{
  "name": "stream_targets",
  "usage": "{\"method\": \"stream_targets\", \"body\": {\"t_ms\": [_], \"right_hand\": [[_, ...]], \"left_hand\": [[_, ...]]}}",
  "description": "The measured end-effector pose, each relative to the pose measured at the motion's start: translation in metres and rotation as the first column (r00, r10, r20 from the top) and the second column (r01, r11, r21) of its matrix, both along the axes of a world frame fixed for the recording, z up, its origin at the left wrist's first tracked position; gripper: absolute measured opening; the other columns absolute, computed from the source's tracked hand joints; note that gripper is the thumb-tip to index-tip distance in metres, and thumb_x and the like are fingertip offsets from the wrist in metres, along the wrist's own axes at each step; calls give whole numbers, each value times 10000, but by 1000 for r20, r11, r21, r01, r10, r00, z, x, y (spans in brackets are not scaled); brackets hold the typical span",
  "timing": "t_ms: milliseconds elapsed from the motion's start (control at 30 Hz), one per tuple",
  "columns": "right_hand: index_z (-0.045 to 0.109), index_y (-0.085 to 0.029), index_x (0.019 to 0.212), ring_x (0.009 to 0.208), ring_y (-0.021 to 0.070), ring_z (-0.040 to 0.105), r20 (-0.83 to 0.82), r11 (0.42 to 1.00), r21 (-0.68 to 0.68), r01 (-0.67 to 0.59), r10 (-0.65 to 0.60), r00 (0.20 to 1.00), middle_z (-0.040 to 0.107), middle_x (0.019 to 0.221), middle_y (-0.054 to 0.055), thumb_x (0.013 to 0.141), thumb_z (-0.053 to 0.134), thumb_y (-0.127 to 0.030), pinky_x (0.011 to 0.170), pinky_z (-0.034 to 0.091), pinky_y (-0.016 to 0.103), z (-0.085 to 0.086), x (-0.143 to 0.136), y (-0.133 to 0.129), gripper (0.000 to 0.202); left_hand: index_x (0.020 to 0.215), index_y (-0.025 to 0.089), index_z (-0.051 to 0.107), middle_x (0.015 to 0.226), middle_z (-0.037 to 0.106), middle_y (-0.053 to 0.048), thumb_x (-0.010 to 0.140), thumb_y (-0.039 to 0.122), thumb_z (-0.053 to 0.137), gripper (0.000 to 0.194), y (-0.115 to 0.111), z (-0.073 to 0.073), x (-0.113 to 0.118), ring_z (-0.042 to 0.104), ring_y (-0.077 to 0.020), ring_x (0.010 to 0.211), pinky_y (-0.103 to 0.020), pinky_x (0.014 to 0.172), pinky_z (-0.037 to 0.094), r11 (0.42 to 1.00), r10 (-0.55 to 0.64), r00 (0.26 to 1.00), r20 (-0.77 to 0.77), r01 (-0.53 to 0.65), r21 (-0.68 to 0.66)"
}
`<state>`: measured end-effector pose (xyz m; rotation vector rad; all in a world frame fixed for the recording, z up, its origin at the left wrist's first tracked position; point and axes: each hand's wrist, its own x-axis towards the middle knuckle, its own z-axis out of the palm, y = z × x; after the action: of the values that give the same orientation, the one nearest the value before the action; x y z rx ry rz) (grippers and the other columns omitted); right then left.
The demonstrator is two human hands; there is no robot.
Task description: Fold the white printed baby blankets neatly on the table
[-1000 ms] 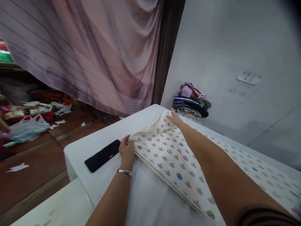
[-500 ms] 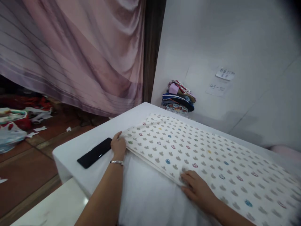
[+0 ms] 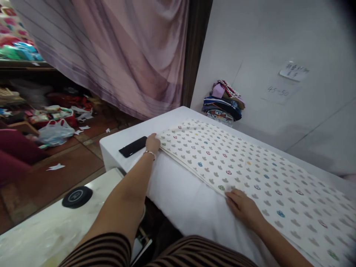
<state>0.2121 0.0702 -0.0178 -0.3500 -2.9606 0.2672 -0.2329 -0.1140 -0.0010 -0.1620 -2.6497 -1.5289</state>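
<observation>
A long white cloth [image 3: 211,152] with grey, red, blue and green prints lies folded on the white-covered table [image 3: 172,115]. My left hand [image 3: 152,142], with a bracelet at its wrist, is closed on the cloth's near left corner. Farther right, my right hand [image 3: 242,206] pinches the near edge of the same cloth, its fingers bent over it. A black phone-like slab [image 3: 132,147] lies flat just left of my left hand.
Folded clothes [image 3: 224,102] are stacked by the wall. A pink curtain [image 3: 133,55] hangs behind. At lower left, a pale surface [image 3: 97,189] holds a round black object [image 3: 77,197]. A plastic bag [image 3: 57,132] and scraps lie on the floor.
The view has shifted, showing more of the floor and the lower-left surface. My right hand has moved from lying loosely at the cloth's edge to gripping it. My left hand stays at the corner.
</observation>
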Motion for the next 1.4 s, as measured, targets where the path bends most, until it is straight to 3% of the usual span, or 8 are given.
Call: {"method": "stream_targets", "body": {"t_ms": [133, 267, 333, 400, 667, 800, 1133, 1400], "right_hand": [[651, -240, 1044, 928, 201, 590, 28, 995, -81, 60, -58, 998, 626, 1009, 74, 921, 378, -311, 797, 498, 329, 8, -9, 0, 308], [650, -242, 1017, 893, 195, 579, 51, 994, -101, 30, -24, 998, 618, 967, 63, 929, 363, -295, 753, 484, 319, 11, -28, -6, 305], [654, -229, 997, 894, 197, 570, 62, 997, -83, 10, -5, 998, 612, 962, 67, 923, 390, -295, 750, 473, 314, 12, -38, -11, 282], [660, -212, 971, 904, 200, 561, 81, 998, -63, 7, -2, 997, 604, 952, 71, 923, 404, -291, 755, 461, 310, 13, -47, -14, 272], [658, -199, 884, 857, 169, 557, 86, 988, -153, 15, -2, 996, 585, 868, 48, 959, 314, -282, 752, 442, 281, 15, -58, -14, 362], [635, -201, 930, 885, 174, 553, 22, 992, -129, -1, 4, 1000, 597, 920, 55, 958, 306, -258, 767, 443, 287, 14, -53, -15, 335], [636, -214, 1027, 879, 195, 544, 43, 995, -32, -97, 99, 994, 595, 946, 79, 950, 330, -284, 722, 456, 301, 4, -50, -17, 323], [635, -226, 1067, 851, 201, 543, 14, 998, 33, -60, 59, 998, 585, 943, 83, 928, 363, -277, 715, 463, 315, 4, -54, -24, 310]], "left_hand": [[1050, 144, 656, 1207, 574, -162, 736, 101, 539, 338, 1, 13, 20, 473, -330, 1154, -477, 965, 378, 921, -257, 940, -226, 168, -351], [938, 200, 698, 1036, 650, -79, 803, 171, 512, 232, 3, 11, 51, 534, -227, 1024, -367, 939, 394, 547, -809, 542, -226, 555, -626], [916, 224, 700, 1000, 661, -47, 819, 207, 524, 202, 4, 6, 64, 541, -189, 983, -311, 915, 394, 371, -924, 332, -190, 659, -654], [910, 224, 697, 987, 664, -42, 844, 218, 508, 200, 5, 1, 71, 543, -177, 955, -290, 883, 392, 298, -953, 245, -176, 666, -684], [909, 182, 665, 933, 642, -70, 898, 175, 427, 238, 14, -3, 72, 542, -179, 892, -297, 811, 379, 234, -971, 164, -175, 500, -834], [914, 160, 634, 940, 615, -94, 899, 125, 373, 263, 1, -1, 75, 523, -190, 880, -322, 817, 374, 290, -955, 181, -233, 438, -851], [911, 202, 637, 970, 614, -67, 889, 170, 393, 247, -27, -9, 79, 528, -176, 903, -319, 878, 383, 304, -952, 230, -203, 616, -727], [980, 200, 640, 1053, 616, -67, 802, 75, 413, 314, -28, -4, 75, 539, -185, 992, -301, 904, 397, 274, -962, 178, -208, 608, -745]]}}
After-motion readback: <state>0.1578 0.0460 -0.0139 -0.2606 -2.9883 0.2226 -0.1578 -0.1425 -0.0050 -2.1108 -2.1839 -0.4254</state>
